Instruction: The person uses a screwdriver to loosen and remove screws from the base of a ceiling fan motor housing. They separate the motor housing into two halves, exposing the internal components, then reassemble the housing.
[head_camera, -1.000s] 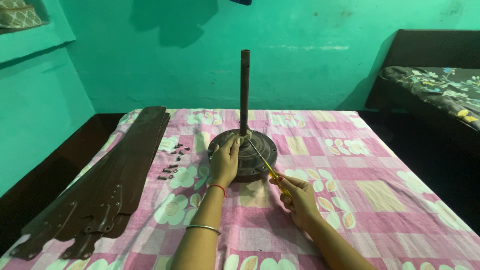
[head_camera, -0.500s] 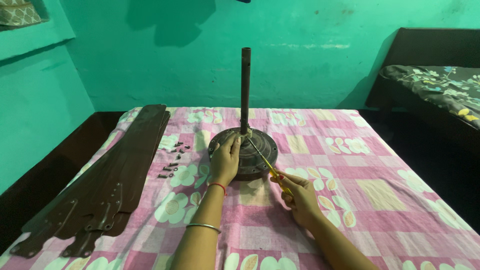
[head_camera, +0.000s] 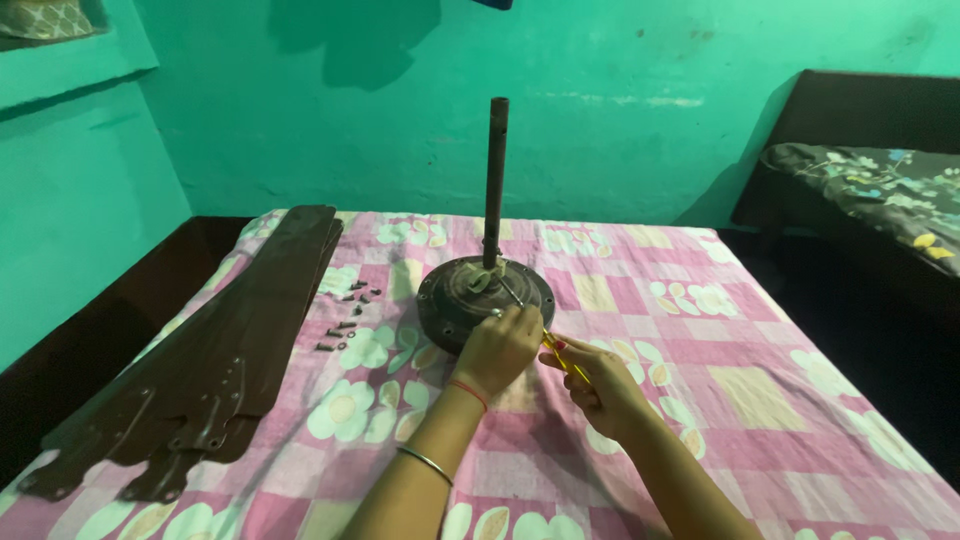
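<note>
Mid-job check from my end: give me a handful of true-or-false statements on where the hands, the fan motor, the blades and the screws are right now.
1. The left hand rests on the near rim of the fan motor. True.
2. The right hand holds a yellow-handled screwdriver. True.
3. The fan blades are bolted to the motor. False: they lie stacked on the left side of the bed, apart from it.
4. The loose screws lie right of the motor. False: they lie to its left, between blades and motor.
5. The motor's rod stands upright. True.
</note>
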